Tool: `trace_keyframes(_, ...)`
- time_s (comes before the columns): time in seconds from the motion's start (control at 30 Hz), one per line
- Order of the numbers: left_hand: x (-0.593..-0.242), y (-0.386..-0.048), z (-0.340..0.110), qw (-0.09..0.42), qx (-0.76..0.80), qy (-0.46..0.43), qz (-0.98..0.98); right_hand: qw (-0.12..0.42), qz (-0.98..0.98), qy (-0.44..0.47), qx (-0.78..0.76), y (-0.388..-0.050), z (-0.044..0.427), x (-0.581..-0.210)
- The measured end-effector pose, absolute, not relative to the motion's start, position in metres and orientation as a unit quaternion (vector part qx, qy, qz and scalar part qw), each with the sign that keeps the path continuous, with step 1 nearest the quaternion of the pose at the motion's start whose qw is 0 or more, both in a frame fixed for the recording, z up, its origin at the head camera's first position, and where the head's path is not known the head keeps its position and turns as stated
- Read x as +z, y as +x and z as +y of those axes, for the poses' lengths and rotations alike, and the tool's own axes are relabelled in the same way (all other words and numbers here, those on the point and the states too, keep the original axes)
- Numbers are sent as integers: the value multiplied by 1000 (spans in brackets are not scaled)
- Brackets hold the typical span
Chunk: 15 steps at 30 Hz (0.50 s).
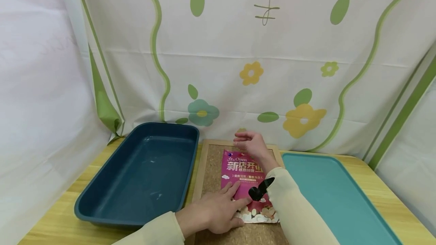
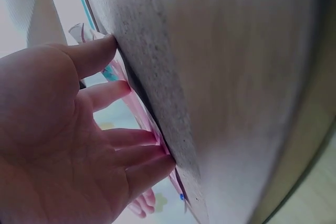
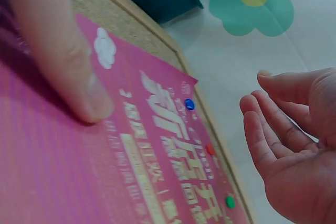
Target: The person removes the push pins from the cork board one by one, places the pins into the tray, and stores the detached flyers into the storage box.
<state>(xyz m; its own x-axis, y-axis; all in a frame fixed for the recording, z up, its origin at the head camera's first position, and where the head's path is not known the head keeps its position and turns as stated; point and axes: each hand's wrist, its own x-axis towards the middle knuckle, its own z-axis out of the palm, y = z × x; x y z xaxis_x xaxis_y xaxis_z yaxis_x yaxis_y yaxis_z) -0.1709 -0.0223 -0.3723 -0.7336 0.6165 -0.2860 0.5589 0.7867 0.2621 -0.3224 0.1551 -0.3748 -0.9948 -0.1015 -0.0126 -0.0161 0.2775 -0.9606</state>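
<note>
A pink poster (image 1: 243,192) with large characters lies on a wood-framed cork board (image 1: 252,234). Spread across its lower left part, my left hand (image 1: 219,209) presses it with the fingertips. The left wrist view shows a narrow gap between the paper's edge and the cork. Along the poster's top run a blue pushpin (image 3: 190,104), a red pushpin (image 3: 210,149) and a green pushpin (image 3: 230,201). My right hand (image 1: 253,144) hovers by the top of the board, fingers loosely bent, with nothing visible between them. Its forearm hides the poster's right side.
Left of the board stands a deep dark blue tray (image 1: 136,179). A flat turquoise tray (image 1: 327,192) lies on the right. Both rest on a wooden table (image 1: 391,190). Behind hangs a white floral curtain (image 1: 218,67). A black device (image 1: 261,189) sits at my right wrist.
</note>
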Motion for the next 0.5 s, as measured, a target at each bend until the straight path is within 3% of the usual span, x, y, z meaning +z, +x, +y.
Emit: trace_keyframes(0.5,-374,-170,-27,165,67,335,925,25,870,-27,-491,-324,148,-398)
